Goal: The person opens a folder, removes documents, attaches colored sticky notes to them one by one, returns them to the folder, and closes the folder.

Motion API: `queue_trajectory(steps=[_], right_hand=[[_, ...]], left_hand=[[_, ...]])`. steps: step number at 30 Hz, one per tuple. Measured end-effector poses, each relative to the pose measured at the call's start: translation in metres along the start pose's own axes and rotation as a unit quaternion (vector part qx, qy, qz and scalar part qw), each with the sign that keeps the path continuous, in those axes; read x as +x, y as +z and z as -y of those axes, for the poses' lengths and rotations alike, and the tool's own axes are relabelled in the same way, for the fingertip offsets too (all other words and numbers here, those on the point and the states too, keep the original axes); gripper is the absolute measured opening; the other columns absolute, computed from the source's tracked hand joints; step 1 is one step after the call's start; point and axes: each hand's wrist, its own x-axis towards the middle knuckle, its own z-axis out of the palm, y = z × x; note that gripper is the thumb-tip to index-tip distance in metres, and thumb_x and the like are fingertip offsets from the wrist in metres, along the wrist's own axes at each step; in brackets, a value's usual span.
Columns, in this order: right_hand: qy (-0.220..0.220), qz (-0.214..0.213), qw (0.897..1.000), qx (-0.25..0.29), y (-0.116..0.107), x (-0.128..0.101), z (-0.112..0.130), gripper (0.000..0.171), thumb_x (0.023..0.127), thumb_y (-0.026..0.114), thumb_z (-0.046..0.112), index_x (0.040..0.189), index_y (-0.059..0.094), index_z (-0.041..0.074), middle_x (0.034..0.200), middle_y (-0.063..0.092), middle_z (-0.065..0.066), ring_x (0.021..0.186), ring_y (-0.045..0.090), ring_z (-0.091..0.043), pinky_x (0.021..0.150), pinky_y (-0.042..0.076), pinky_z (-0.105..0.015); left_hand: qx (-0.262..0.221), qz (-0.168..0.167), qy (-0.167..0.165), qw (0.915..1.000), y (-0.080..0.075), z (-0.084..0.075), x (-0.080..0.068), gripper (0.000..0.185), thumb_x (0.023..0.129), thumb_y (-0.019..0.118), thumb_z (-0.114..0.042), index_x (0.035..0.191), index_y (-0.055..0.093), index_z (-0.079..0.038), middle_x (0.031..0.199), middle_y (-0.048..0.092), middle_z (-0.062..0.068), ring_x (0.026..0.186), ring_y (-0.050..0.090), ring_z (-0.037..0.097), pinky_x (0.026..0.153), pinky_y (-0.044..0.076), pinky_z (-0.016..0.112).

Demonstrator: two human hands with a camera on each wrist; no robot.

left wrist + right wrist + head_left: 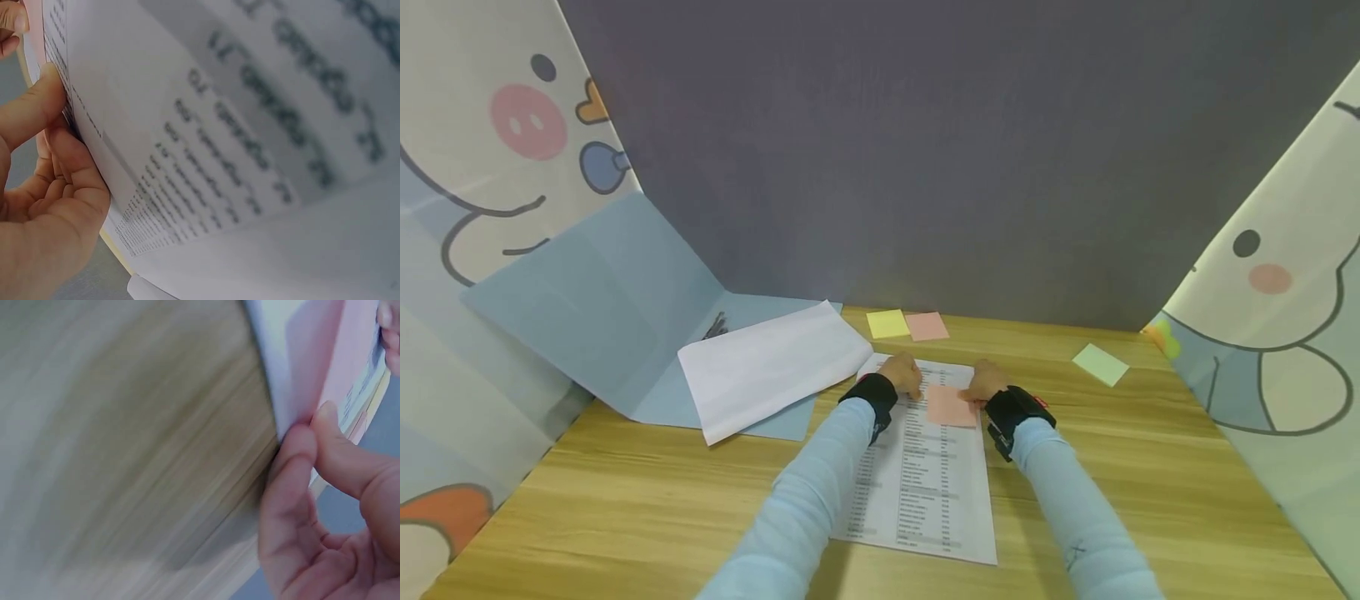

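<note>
Left hand (904,374) and right hand (983,383) both pinching pink note (951,407) on printed sheet (917,483).

Surface: wooden table (1150,467) — light grain, walled in by panels on three sides.
Centre: printed sheet (925,492) lying flat, lines of text in columns, a pink sticky note (951,407) on its upper part.
Left: blue folder (647,392) lying open, its far flap propped up; a blank white sheet (767,367) rests across it.
Far edge: yellow note pad (887,323) and pink note pad (927,327) — side by side, touching.
Right: green note (1100,365), well apart from the others.
</note>
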Motion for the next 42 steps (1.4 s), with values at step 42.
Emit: queue_trajectory(steps=[42], right_hand=[[0.083,0.011,0.995,0.054,0.009,-0.005,0.008,0.067,0.064,0.076,0.054,0.099,0.056,0.001,0.078,0.050,-0.009,0.067,0.051,-0.023,0.048,0.034,-0.026]], left_hand=[[-0.011,-0.001,-0.011,0.9999,0.005,0.004,0.011,0.018,0.071,0.077,-0.008,0.085,0.066,-0.006,0.093,0.062,0.004,0.080,0.052,0.018,0.072,0.046,0.029]])
